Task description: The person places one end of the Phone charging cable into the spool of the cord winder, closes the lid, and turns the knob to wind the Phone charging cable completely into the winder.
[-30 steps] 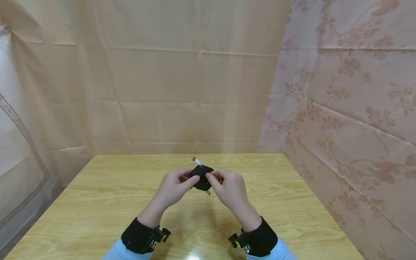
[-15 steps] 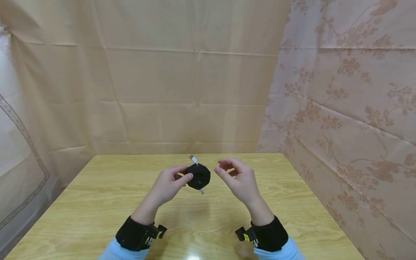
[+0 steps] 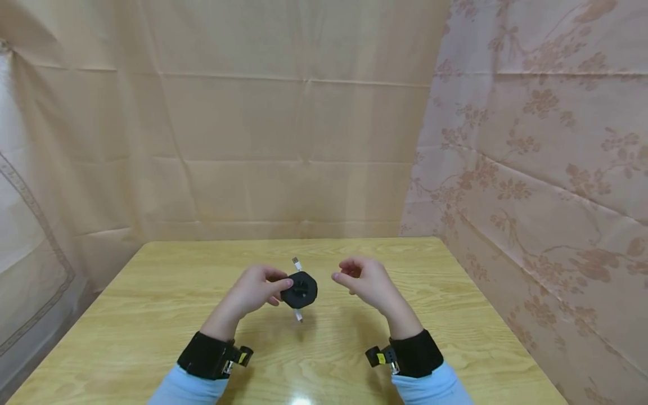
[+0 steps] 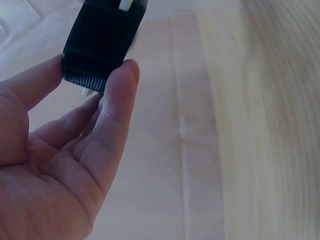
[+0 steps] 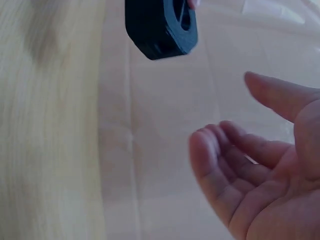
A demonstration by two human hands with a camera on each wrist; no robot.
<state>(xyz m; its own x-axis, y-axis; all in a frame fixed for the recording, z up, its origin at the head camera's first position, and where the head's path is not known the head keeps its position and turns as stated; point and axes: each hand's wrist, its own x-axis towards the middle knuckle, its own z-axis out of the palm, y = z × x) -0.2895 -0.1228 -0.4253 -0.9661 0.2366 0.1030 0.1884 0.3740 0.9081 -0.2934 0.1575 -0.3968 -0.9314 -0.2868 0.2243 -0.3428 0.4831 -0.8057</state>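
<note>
A black many-sided cable winder (image 3: 306,291) is pinched at its left side between the thumb and fingers of my left hand (image 3: 255,291), above the table. One white USB plug (image 3: 296,264) sticks out of its far side, and a second white connector (image 3: 298,315) out of its near side. In the left wrist view the winder (image 4: 100,40) shows a ribbed edge by the fingertips. The right wrist view shows a round recess in the winder's (image 5: 160,30) face. My right hand (image 3: 369,284) hovers to the right of it, fingers loosely bent and holding nothing.
A light wood-grain table (image 3: 455,337) spreads beneath both hands. Behind it hangs a beige curtain (image 3: 283,140), and a pink floral curtain (image 3: 531,169) runs along the right side. Black bands with small cameras wrap both wrists.
My right hand has let go of the winder and moved away to the right. My left hand has brought the winder left and slightly nearer, turning it so its flat face shows.
</note>
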